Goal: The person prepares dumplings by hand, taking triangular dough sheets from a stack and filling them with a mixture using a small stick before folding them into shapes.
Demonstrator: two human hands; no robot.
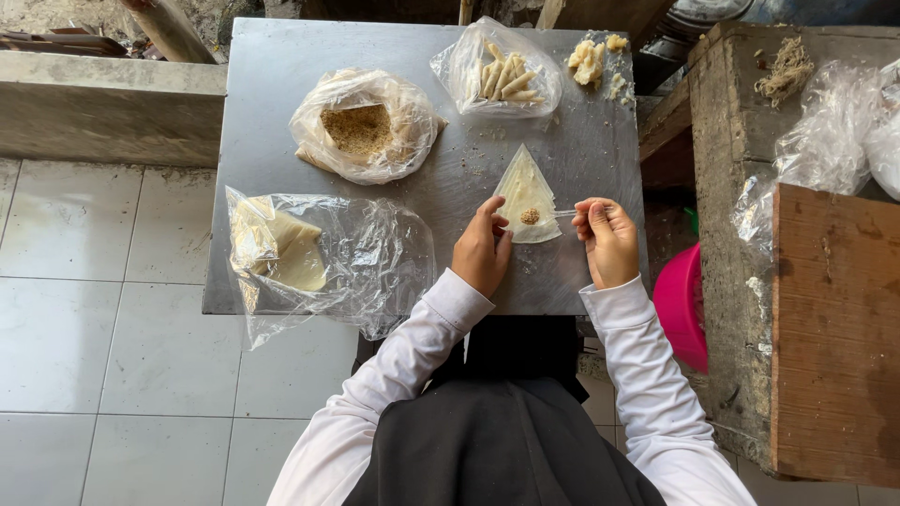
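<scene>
On the metal tabletop (281, 56), directly ahead of me, a triangular pastry sheet (525, 192) lies flat with its apex pointing away from me. A small mound of crumbly brown filling (530, 216) sits near its base edge.

My left hand (482, 248) rests at the lower left corner of the sheet. The fingers are loosely curled and the fingertips touch the sheet's edge; nothing is enclosed in this hand.

My right hand (607, 240) is just beside the sheet's lower right corner. Thumb and forefinger are pinched together on a thin pale utensil (565, 214) whose tip points toward the filling. The remaining fingers are folded in. I cannot tell what kind of utensil it is.

Surrounding items on the tabletop:
- A clear bag of brown crumb filling (366, 126), open at the top, beyond and to the left of the sheet.
- A clear bag of rolled pastries (499, 73), beyond the sheet.
- A clear bag of stacked pastry sheets (309, 253), to the left of my left hand.
- Pale dough lumps (589, 58) at the far right corner.

A pink tub (682, 305) stands below the table edge on my right, beside a wooden bench (825, 328).
</scene>
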